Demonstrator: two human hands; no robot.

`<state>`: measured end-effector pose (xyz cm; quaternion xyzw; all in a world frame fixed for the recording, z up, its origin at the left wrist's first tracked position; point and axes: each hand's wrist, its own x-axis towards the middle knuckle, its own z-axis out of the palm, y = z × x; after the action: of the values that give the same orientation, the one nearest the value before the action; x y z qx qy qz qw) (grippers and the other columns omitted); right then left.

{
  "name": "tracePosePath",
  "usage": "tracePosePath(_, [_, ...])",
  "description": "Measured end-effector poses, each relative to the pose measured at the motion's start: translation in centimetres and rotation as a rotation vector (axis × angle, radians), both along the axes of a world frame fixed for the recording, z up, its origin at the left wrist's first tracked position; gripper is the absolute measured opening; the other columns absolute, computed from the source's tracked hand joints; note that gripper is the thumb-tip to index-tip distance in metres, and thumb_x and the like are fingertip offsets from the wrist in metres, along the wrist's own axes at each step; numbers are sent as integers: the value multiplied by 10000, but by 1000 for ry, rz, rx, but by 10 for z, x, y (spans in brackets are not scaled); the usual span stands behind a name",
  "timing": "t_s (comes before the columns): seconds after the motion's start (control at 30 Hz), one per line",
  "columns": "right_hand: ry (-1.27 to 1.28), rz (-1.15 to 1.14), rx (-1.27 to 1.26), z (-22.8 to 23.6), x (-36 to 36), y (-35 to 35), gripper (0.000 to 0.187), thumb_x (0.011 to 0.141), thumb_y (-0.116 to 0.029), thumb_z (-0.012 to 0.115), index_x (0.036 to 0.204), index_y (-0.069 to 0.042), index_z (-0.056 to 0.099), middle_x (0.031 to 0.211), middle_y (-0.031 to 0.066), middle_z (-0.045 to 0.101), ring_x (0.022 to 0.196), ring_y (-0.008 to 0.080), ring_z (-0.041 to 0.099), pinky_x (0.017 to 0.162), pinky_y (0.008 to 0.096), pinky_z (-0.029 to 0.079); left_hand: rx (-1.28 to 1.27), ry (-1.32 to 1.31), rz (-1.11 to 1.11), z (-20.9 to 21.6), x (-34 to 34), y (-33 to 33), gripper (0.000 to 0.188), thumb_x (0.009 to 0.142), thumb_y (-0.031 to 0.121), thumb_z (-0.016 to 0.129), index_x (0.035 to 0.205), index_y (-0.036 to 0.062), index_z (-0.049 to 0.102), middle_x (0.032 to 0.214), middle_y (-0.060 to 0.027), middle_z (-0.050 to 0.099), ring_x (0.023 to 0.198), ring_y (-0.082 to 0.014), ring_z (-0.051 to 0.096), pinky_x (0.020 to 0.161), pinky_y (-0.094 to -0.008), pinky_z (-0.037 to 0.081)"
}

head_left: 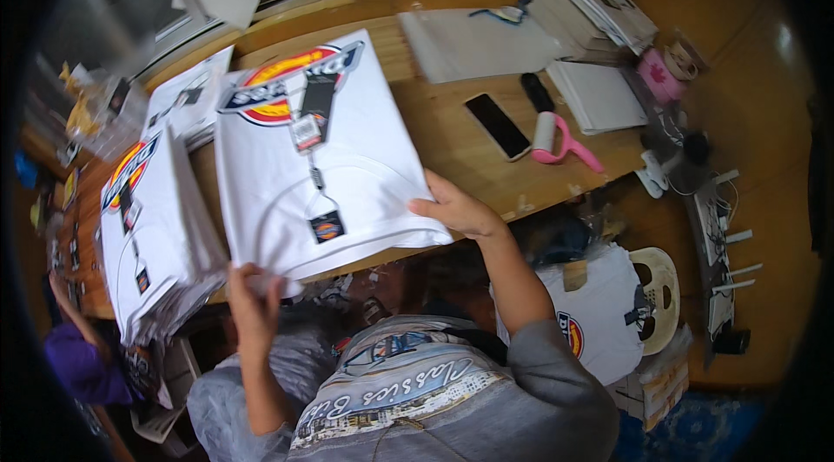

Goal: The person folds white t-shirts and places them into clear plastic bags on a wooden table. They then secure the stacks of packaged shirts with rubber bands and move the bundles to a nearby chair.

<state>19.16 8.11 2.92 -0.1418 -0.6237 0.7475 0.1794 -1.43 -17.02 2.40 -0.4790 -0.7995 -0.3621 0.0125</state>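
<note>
Folded white T-shirt (321, 158), bagged in clear film, lies flat on the wooden table (452, 127) at frame centre; long axis runs roughly 11 to 5 o'clock, collar end toward the person at 6, printed chest logo at the far end near 11. Two hang tags on a cord down its middle. Left hand (252, 292) pinches the near corner at 7 o'clock, fingers curled under, edge partly hiding them. Right hand (456, 206) lies flat on the near right edge at 4 o'clock, thumb on top. One stack of like shirts (152, 227) at 9 o'clock, count in it unclear. One more shirt (599, 314) draped over a chair at 4. At 2 o'clock: one dark phone (497, 126), one pink lint roller (556, 142), one pile of papers (591, 14). A second person's purple sleeve (78, 362) at 8, cut off by the dark rim.
</note>
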Motion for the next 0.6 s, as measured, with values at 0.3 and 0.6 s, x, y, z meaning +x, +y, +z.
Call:
tracePosePath(0.3, [-347,-324,131,-61,139,123,173,749,-56,521,900,24,546,641,51,557,545,131,530,478,263,435,-321,-163,-214,-61,56,76,333,608,39,656,858,4,438,835,-156,427,796,-332,445,712,-380,367])
tracePosePath(0.6, [-718,-1132,592,-87,271,356,224,608,-223,702,710,-36,635,653,59,619,603,153,569,586,255,434,-187,-47,11,-67,58,188,381,642,110,661,953,12,464,822,-150,495,786,-303,468,697,-367,380])
